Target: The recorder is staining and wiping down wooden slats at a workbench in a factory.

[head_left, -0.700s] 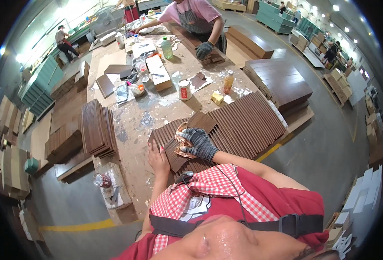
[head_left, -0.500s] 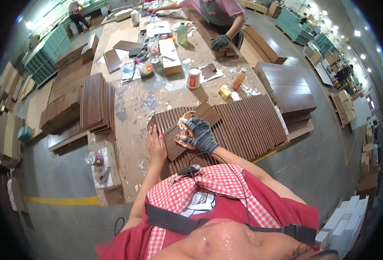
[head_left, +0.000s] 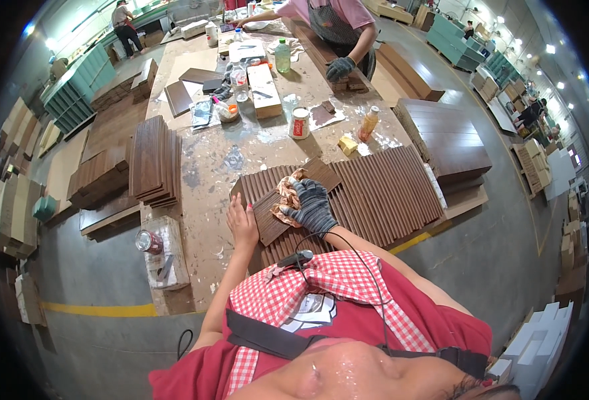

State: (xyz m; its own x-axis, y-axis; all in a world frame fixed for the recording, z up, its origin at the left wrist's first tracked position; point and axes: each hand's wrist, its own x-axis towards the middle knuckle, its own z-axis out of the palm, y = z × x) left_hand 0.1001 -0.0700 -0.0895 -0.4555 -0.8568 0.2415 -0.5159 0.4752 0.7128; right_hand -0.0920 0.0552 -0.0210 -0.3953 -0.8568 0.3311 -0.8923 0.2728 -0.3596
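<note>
A brown wood-grain board (head_left: pixel 272 225) lies at a slant across a long row of close-set brown strips (head_left: pixel 386 193) at the table's near edge. My left hand (head_left: pixel 242 225) is bare, its fingers stretched out along the board's left end. In a grey knit glove, my right hand (head_left: pixel 312 208) presses a crumpled, brown-stained rag (head_left: pixel 288 197) onto the board. The rag covers the board's middle, and its far end (head_left: pixel 322 175) shows beyond the glove. What lies under the rag is hidden.
Beyond the strips stand a red-and-white can (head_left: pixel 299 124), an amber bottle (head_left: pixel 368 124) and a yellow sponge-like block (head_left: pixel 348 145). Brown panels (head_left: pixel 153 160) are stacked at left, more (head_left: pixel 444 137) at right. A co-worker's gloved hand (head_left: pixel 340 69) rests across the table.
The whole view has shifted slightly to the right. Both hands, the rag and the board keep nearly the same places relative to one another.
</note>
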